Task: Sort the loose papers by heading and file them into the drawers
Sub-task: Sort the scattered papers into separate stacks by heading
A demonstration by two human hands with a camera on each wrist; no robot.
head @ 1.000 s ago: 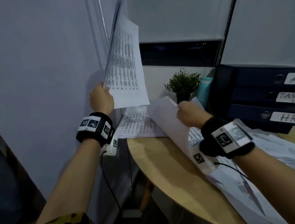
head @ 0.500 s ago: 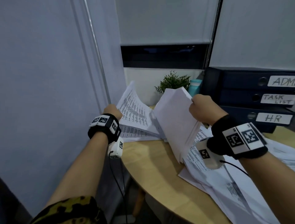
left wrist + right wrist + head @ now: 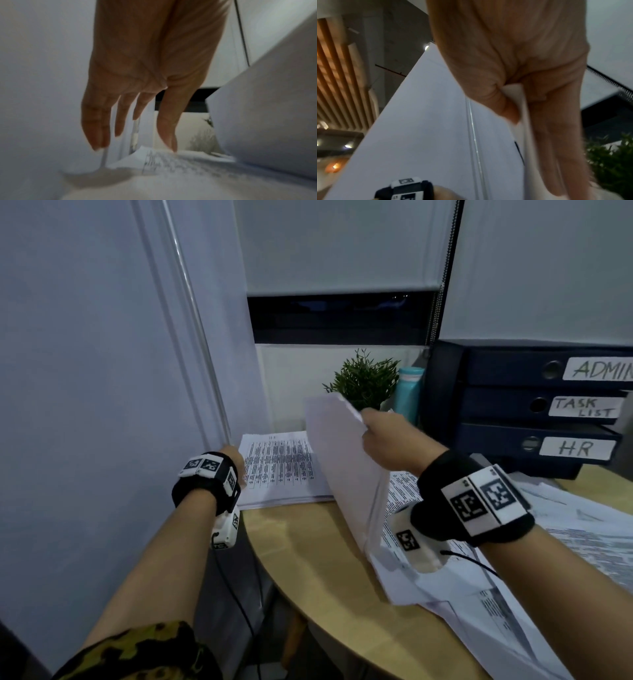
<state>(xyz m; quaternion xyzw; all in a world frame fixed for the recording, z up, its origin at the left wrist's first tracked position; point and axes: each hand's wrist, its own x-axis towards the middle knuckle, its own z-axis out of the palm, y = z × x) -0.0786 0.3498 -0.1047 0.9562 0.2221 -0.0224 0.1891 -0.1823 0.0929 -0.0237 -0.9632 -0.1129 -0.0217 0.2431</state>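
Observation:
A flat stack of printed papers lies at the table's far left corner. My left hand rests at its left edge, fingers straight and pointing down onto the sheets. My right hand pinches the top edge of a bundle of white sheets held upright on edge, thumb against fingers with the paper between them. More loose papers spread over the table's right side. Dark blue drawers labelled ADMIN, TASK LIST and HR stand at the back right, all shut.
A small potted plant and a teal bottle stand at the back between the papers and drawers. The round wooden table meets a white wall on the left. A window blind hangs behind.
My left hand lowered its raised sheet onto the corner stack and let it lie flat. My right hand lifted its bundle more upright.

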